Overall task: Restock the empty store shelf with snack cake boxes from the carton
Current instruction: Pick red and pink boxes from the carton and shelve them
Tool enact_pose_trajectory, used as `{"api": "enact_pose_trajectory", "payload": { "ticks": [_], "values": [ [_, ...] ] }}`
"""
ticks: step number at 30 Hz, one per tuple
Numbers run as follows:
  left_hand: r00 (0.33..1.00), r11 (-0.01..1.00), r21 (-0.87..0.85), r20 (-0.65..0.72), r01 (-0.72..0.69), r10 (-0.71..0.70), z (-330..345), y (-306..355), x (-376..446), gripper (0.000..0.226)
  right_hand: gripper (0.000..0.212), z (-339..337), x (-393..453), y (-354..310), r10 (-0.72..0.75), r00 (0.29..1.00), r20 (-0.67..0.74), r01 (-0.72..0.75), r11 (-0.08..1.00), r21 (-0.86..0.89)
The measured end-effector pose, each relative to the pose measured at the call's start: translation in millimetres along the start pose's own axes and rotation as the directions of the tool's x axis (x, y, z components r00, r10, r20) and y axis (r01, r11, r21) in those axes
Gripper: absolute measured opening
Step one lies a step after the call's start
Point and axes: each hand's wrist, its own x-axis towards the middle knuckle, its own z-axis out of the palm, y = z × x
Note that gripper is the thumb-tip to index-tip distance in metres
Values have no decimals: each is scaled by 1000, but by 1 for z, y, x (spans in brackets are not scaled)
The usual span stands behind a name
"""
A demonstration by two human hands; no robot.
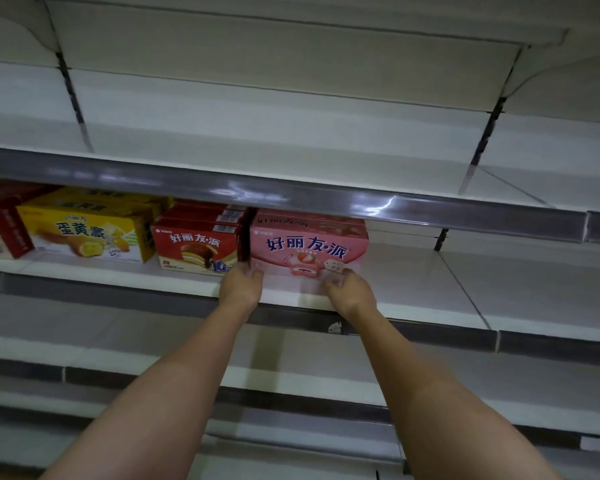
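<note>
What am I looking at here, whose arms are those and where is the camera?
There is no machine. A person wears a camera on the head, so this one picture looks forward and down along their own bare arms at store shelves. The left hand and right hand touch the lower front of a pink snack cake box, which stands on the white shelf. Beside it, to the left, stand a red box and a yellow box. The right fingers are blurred.
</note>
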Motion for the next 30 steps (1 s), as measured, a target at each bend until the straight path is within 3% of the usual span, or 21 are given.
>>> {"api": "enact_pose_trajectory", "payload": {
  "ticks": [6, 11, 19, 25, 30],
  "values": [
    [984, 992, 9, -133, 124, -122, -57, -27, -35, 38, 54, 18, -38, -33, -185, 965, 186, 207, 972, -110],
    [948, 975, 61, -254, 215, -194, -117, -67, -75, 36, 66, 52, -74, -66, -319, 892, 321, 368, 924, -105],
    [846, 926, -29, -396, 378, -358, -219, -150, -150, 37, 65, 131, -158, -107, -351, 752, 558, 483, 869, -105],
    [720, 881, -116, -533, 459, -445, -316, -222, -223, 22, 68, 202, -250, -153, -378, 611, 695, 602, 792, -98],
    [583, 776, -97, -604, 623, -543, -400, -270, -294, 36, 68, 257, -338, -192, -439, 463, 770, 723, 689, -42]
  ]
}}
